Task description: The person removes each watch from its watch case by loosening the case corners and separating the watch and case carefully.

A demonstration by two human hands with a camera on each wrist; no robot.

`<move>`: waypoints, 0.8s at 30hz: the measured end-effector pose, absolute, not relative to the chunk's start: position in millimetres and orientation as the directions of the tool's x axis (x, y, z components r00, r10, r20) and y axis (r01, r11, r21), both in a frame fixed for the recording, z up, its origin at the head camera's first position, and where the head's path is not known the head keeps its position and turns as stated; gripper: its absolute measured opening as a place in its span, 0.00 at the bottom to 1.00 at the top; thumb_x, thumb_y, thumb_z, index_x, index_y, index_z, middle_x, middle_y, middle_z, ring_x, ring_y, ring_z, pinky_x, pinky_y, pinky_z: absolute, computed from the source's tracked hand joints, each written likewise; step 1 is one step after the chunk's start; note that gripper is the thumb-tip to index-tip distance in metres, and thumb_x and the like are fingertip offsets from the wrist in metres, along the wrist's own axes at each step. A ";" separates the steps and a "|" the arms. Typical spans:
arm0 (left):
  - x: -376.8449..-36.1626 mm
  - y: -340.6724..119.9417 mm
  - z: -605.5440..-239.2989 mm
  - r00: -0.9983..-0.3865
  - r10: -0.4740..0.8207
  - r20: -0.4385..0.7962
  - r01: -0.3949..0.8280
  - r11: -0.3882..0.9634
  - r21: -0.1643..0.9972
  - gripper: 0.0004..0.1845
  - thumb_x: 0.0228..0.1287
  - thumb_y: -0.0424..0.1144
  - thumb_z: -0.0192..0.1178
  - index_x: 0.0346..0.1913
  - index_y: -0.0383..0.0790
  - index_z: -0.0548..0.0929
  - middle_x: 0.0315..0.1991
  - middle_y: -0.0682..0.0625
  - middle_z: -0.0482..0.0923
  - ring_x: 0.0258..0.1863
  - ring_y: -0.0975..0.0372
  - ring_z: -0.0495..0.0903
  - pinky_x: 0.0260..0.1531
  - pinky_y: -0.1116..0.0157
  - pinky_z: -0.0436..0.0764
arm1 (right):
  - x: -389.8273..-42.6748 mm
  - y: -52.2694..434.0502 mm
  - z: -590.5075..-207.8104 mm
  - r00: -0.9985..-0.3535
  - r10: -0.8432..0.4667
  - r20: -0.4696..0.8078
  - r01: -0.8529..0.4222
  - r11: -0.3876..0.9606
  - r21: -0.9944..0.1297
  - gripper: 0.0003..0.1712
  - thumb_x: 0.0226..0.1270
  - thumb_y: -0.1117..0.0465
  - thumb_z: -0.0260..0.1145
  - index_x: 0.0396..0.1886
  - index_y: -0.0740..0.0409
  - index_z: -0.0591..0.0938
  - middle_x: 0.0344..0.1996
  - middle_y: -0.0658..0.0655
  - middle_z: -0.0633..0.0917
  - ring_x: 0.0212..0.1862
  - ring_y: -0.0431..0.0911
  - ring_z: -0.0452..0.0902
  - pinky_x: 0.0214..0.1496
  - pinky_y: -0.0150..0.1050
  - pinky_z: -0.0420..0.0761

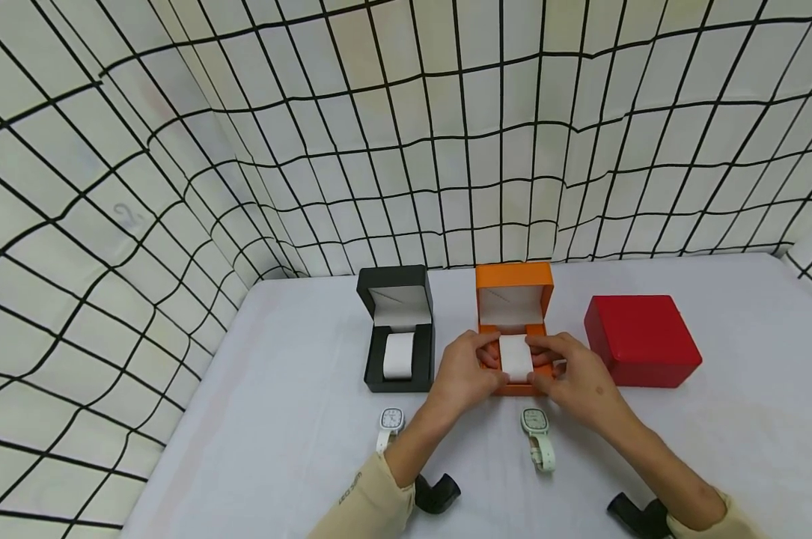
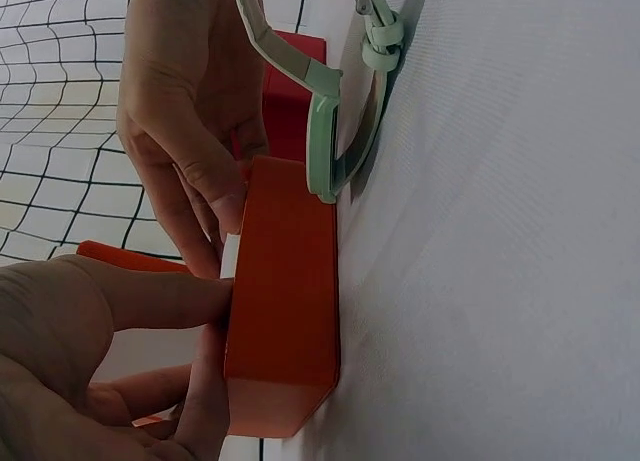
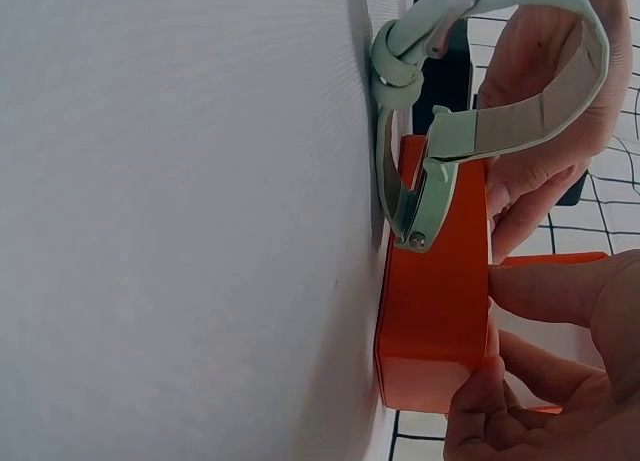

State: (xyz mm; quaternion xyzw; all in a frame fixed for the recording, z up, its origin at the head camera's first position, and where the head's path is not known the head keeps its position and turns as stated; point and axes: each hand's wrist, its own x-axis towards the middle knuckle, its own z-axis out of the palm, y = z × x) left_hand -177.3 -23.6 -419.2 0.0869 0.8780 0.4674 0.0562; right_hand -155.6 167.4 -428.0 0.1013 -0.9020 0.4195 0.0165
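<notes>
Left hand (image 1: 465,374) and right hand (image 1: 577,378) both have fingers curled, gripping the white cushion (image 1: 516,358) by its sides, in the open orange box (image 2: 285,291). Best keep pressure even, cushion level.

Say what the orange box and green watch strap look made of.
Orange box: probably stiff board wrapped in paper or leatherette; flat walls, smooth satin surface. Green watch strap: possibly leather or synthetic; smooth matte green face, beige backing.
</notes>
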 end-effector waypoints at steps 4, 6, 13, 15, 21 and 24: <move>-178.9 -23.5 -419.7 -0.980 0.200 -0.024 0.091 0.549 0.831 0.33 0.50 0.26 0.75 0.64 0.33 0.83 0.39 0.49 0.80 0.35 0.67 0.77 0.32 0.76 0.77 | -155.9 166.8 -427.3 -0.978 -0.167 0.122 -0.202 0.635 -0.746 0.28 0.61 0.69 0.76 0.63 0.64 0.83 0.50 0.61 0.85 0.47 0.48 0.82 0.46 0.28 0.83; -178.9 -23.4 -419.5 -0.979 0.200 -0.027 0.088 0.546 0.833 0.33 0.50 0.26 0.76 0.64 0.33 0.83 0.39 0.48 0.80 0.35 0.66 0.77 0.32 0.75 0.78 | -156.4 166.5 -427.2 -0.980 -0.163 0.118 -0.196 0.640 -0.743 0.28 0.61 0.69 0.76 0.62 0.64 0.83 0.49 0.60 0.85 0.46 0.48 0.81 0.46 0.27 0.82; -178.6 -22.3 -419.1 -0.979 0.205 -0.024 0.095 0.552 0.828 0.32 0.50 0.24 0.76 0.63 0.31 0.83 0.38 0.47 0.79 0.35 0.64 0.78 0.31 0.75 0.78 | -156.5 165.8 -427.9 -0.982 -0.156 0.110 -0.184 0.627 -0.757 0.27 0.61 0.69 0.76 0.61 0.66 0.84 0.44 0.58 0.83 0.45 0.47 0.79 0.45 0.28 0.83; -178.3 -22.1 -419.2 -0.979 0.204 -0.021 0.096 0.547 0.832 0.33 0.49 0.24 0.75 0.63 0.31 0.83 0.39 0.46 0.80 0.36 0.63 0.79 0.32 0.74 0.78 | -156.2 165.7 -428.0 -0.980 -0.159 0.116 -0.191 0.623 -0.758 0.27 0.61 0.69 0.77 0.61 0.66 0.84 0.43 0.58 0.82 0.45 0.47 0.79 0.45 0.30 0.84; -175.8 -22.8 -416.3 -0.979 0.202 -0.031 0.085 0.541 0.837 0.31 0.52 0.24 0.74 0.63 0.31 0.83 0.40 0.45 0.81 0.37 0.63 0.80 0.33 0.75 0.79 | -156.4 167.6 -426.9 -0.976 -0.190 0.105 -0.203 0.628 -0.751 0.26 0.63 0.67 0.75 0.62 0.67 0.83 0.43 0.57 0.82 0.46 0.46 0.78 0.48 0.32 0.85; -174.1 -23.1 -414.1 -0.979 0.202 -0.032 0.085 0.545 0.834 0.29 0.55 0.26 0.73 0.62 0.31 0.83 0.41 0.46 0.81 0.38 0.65 0.81 0.34 0.76 0.80 | -155.1 169.2 -425.3 -0.975 -0.206 0.087 -0.200 0.629 -0.751 0.26 0.64 0.67 0.75 0.62 0.66 0.83 0.45 0.58 0.81 0.47 0.47 0.78 0.50 0.36 0.86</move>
